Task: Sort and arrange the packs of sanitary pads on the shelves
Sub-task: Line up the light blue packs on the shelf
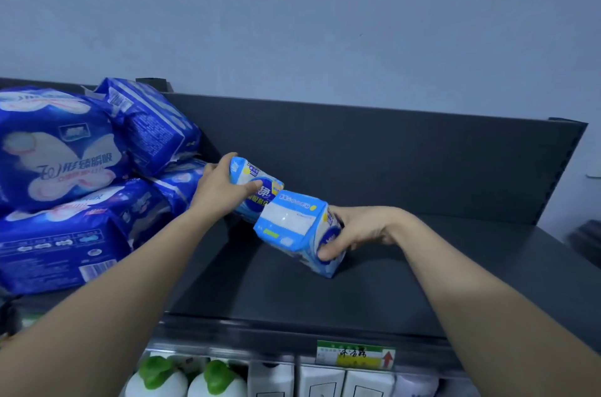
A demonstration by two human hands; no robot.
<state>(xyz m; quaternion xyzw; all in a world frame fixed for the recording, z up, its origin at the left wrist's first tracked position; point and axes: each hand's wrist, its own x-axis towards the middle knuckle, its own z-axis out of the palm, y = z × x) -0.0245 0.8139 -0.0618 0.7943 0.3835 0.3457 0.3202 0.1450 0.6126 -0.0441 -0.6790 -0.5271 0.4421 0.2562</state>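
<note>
Now the left hand (pixel 224 190) is gripping the farther light-blue pack (pixel 248 173), thumb curling over its front, and holding it tilted. The right hand (pixel 361 227) is clasping the nearer light-blue pack (pixel 289 224), whose lower corner is resting on the dark shelf (pixel 325 299) near its middle. The nearer pack is overlapping the farther one in view. Dark-blue packs (pixel 65 169) are lying piled at the shelf's left end, just beside the left hand. Below the shelf edge, a price label (pixel 356 354) is sitting above green-capped bottles (pixel 214 380) and white cartons (pixel 322 382).
</note>
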